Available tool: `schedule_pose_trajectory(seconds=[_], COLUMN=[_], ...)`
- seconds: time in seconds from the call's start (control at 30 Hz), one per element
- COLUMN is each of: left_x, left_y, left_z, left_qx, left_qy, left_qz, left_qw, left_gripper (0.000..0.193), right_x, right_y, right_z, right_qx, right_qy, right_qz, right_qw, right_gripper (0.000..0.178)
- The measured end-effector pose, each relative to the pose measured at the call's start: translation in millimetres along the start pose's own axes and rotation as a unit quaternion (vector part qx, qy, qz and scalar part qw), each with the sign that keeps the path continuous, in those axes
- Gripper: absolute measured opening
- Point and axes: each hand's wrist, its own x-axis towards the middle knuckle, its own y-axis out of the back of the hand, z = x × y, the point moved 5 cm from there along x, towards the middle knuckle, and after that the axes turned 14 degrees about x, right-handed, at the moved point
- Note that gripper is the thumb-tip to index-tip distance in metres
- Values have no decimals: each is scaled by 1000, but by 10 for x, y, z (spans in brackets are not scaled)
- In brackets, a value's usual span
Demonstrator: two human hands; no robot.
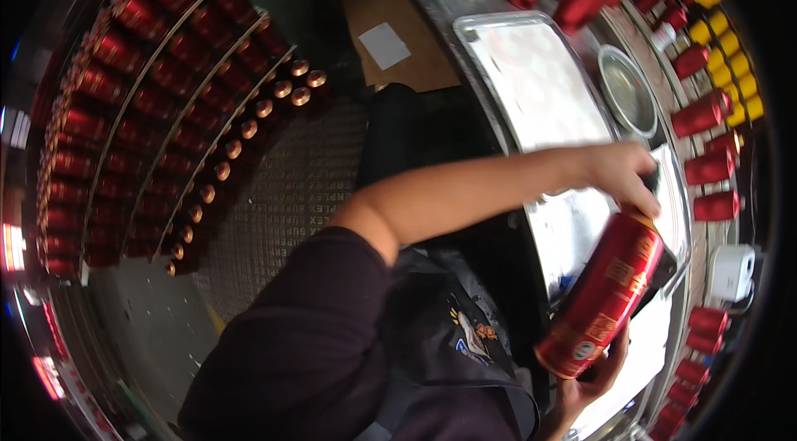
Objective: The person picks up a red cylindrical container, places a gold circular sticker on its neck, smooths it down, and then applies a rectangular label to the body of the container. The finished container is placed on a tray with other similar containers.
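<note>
A tall red metal can (610, 292) with a gold rim and pale printing is held tilted over the steel counter. My right hand (594, 383) grips it low down from behind, its fingers partly hidden by the can. Across from my body reaches my left arm, and my left hand (623, 175) closes its fingers on the can's upper end. That hand is slightly blurred, and whether a cap lies under the fingers is hidden. Beneath my left forearm lies a shiny metal tray (531, 68).
A round metal bowl (628, 92) stands beyond the tray. More red cans (585, 1) stand at the counter's far end and along the right. A small white device (732, 272) sits at the right. Racks of red cans (108, 92) fill the left, above a textured mat (282, 184).
</note>
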Motion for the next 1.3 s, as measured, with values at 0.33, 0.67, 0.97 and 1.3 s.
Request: schedule_pose_trajectory(seconds=[0.33,0.67,0.97,1.3], left_x=[-3701,-6227,-6801,-7141], left_y=[2032,3522,3692,3909], left_z=[651,-2926,-3915,-4185], left_qx=[524,532,475,461], left_qy=[226,530,645,537], left_qz=[453,519,470,450], left_qw=[685,408,370,545], left_gripper=[24,20,22,30], right_x=[1307,1662,2079,2051], right_y=[-1268,409,1411,203], right_z=[-53,424,454,189], right_qx=[-161,-364,-468,-379], right_qy=[12,-243,-64,-71], right_qz=[-169,60,94,143], right_qw=[972,897,877,911], right_gripper=[91,63,61,60])
